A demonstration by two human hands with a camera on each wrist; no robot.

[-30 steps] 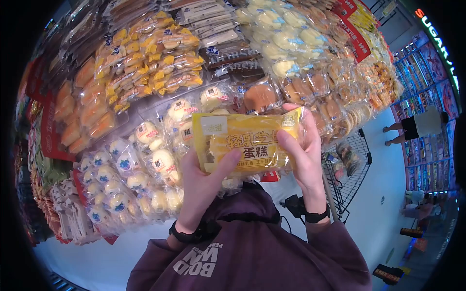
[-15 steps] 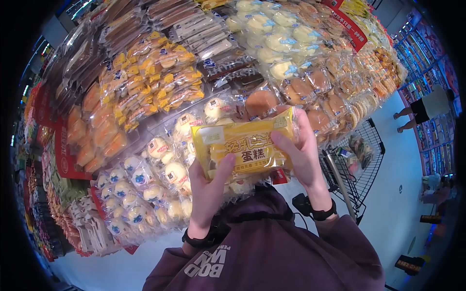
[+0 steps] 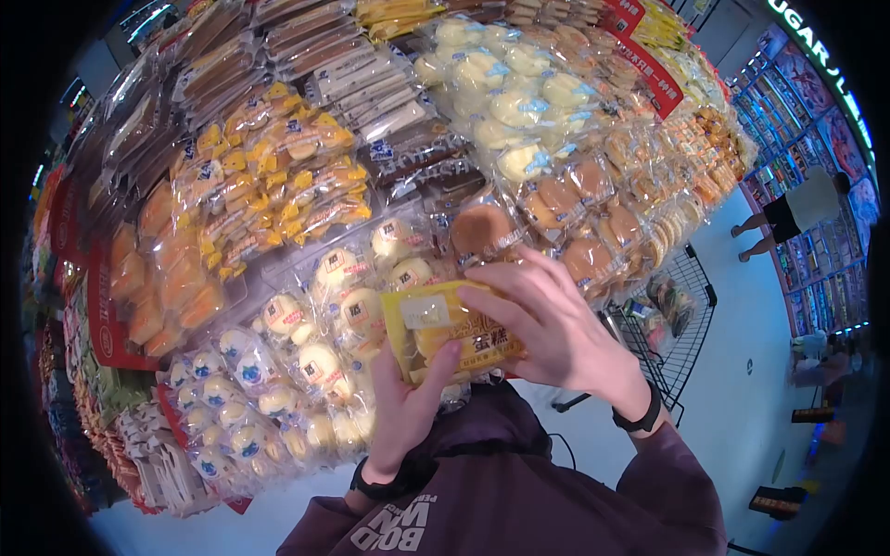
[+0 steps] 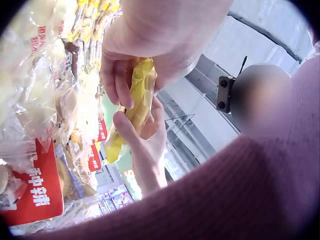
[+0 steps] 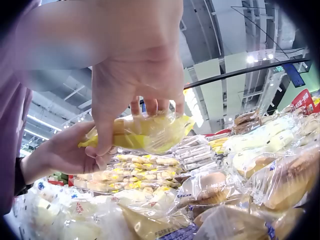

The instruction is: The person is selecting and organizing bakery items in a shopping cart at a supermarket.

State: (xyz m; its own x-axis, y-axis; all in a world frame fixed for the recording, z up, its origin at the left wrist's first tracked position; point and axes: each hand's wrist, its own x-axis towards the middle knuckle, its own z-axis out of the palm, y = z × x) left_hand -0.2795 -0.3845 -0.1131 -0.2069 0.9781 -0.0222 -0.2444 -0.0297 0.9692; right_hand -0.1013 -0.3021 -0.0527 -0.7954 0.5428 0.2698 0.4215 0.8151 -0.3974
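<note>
A yellow, partly clear cake packet [image 3: 431, 326] is held up in front of the chest, over the display. My left hand [image 3: 408, 403] grips its left end, thumb on the printed face. Across its right part lies my right hand [image 3: 570, 338], which covers much of the printing. In the left wrist view the packet [image 4: 140, 97] is seen edge-on between both hands. The right wrist view shows the packet [image 5: 150, 132] between the thumb and fingers of the right hand [image 5: 137, 75], with the left hand [image 5: 67, 155] at its other end.
Wrapped buns [image 3: 320, 361], yellow-wrapped cakes [image 3: 278, 185] and round brown cakes [image 3: 482, 232] are heaped beyond the hands. A wire cart [image 3: 681, 343] with goods stands at the right. Farther right, a person [image 3: 802, 213] is by shelves.
My right hand has shifted from the packet's right end to across its front, with its back now towards the head view. The left hand keeps its grip, and the packet sits a little lower.
</note>
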